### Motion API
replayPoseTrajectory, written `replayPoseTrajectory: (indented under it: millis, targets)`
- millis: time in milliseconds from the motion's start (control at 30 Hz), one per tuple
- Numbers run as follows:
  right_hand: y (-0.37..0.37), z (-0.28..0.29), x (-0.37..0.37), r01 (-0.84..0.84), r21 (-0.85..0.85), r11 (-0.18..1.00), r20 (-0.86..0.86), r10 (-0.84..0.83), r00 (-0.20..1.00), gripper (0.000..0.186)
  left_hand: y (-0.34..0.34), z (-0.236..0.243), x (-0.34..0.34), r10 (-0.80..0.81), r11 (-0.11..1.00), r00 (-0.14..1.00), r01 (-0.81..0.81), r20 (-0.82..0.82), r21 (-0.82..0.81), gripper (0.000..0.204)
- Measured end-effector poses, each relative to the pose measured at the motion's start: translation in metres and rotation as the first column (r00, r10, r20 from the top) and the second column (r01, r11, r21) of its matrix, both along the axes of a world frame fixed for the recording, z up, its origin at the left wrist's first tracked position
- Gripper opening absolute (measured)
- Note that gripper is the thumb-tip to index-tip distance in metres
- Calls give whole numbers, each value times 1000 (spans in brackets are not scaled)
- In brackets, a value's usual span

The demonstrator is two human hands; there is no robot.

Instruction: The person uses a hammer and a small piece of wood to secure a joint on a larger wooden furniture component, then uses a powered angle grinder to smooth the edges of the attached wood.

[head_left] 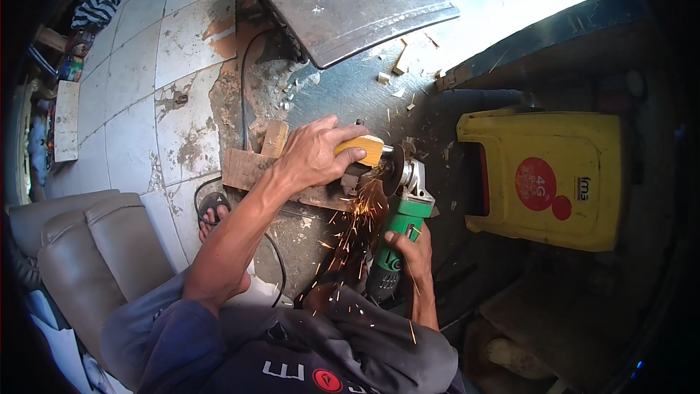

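My left hand (pixel 317 149) is closed round the yellow handle (pixel 361 151) of a tool, possibly a chisel. Its short metal end reaches the disc (pixel 394 171) of a green angle grinder (pixel 399 237). My right hand (pixel 413 252) grips the grinder's body from the right, thumb across it. Orange sparks (pixel 364 208) spray from the disc down toward my lap. Under my left wrist lies a wooden plank (pixel 244 168), with a small wood block (pixel 275 138) at its far edge. The tool's far tip is hard to make out beside the disc.
A yellow plastic stool (pixel 543 179) lies to the right. A dark worn board or tabletop (pixel 350 7) stands ahead. Wood scraps (pixel 401 60) litter the floor. A black cable (pixel 280 266) runs near my sandalled foot (pixel 211 215). A brown padded seat (pixel 106 248) is at left.
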State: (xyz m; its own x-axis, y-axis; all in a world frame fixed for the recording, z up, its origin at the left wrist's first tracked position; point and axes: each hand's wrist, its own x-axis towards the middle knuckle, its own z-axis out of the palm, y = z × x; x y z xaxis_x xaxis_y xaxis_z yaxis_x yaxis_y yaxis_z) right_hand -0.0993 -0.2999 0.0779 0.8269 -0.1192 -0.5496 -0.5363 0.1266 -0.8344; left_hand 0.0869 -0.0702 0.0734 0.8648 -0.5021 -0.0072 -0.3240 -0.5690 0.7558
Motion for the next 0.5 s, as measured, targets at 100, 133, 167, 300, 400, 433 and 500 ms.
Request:
replayPoseTrajectory:
  millis: [100, 133, 167, 300, 400, 433, 500]
  targets:
    - [4, 8, 5, 4, -30, 1000, 31, -3, 1000, 51, 1, 2, 0, 5, 1000, 1000, -5, 0, -1, 42]
    - [7, 15, 7, 17, -15, 1000, 22, -17, 1000, 51, 0, 3, 0, 6, 1000, 1000, -6, 0, 0, 42]
    - [8, 19, 9, 31, 0, 1000, 13, -31, 999, 51, 0, 3, 0, 4, 1000, 1000, -4, -1, 5, 42]
    - [6, 17, 7, 29, 50, 998, -14, -28, 999, 50, -1, 3, 0, -4, 1000, 1000, 4, -2, 13, 43]
    - [10, 21, 10, 37, 60, 998, -18, -36, 999, 50, 1, -2, -1, -2, 1000, 1000, 2, 5, 11, 44]
    - [13, 25, 11, 51, 60, 997, -15, -51, 999, 50, 1, -2, 0, -3, 1000, 1000, 3, 8, 6, 44]
    - [12, 20, 10, 41, 24, 999, -4, -41, 999, 52, 1, -2, -1, -2, 1000, 1000, 2, -2, 17, 44]
